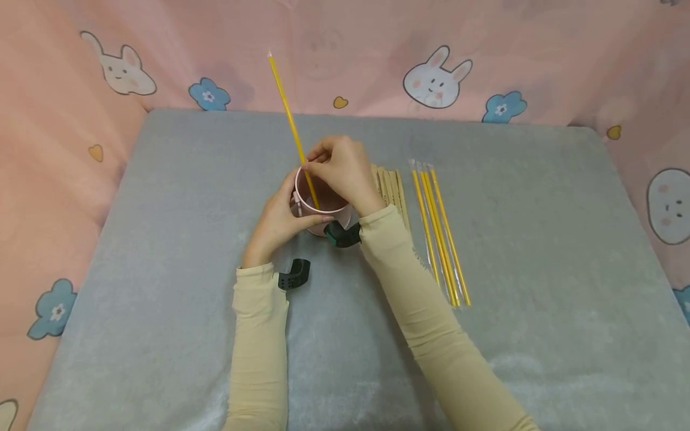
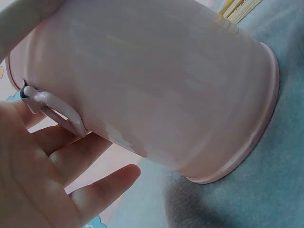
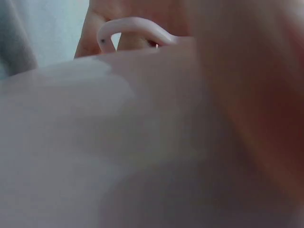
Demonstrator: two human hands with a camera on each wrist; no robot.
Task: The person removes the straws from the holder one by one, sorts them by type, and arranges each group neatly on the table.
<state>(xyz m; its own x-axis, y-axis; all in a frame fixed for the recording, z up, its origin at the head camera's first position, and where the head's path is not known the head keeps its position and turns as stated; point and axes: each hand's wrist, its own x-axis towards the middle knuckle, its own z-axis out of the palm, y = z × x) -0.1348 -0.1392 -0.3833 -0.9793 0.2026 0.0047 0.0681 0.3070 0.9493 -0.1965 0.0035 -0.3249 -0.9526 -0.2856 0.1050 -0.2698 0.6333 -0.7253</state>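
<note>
A pink metal bucket with small side loops stands on the grey cloth. My left hand grips it from the left, the thumb at the front near the rim and the fingers around the far side. In the left wrist view, a pink side loop lies against those fingers. A long yellow straw in a clear wrapper leans in the bucket, its lower end inside and its top pointing up and left. At the rim my right hand pinches the straw between thumb and fingers. The bucket's wall fills most of the right wrist view.
Several wrapped yellow straws lie side by side to the right of the bucket. Between them and the bucket are several beige paper-wrapped sticks, partly hidden by the right arm. A pink printed curtain borders the cloth-covered table.
</note>
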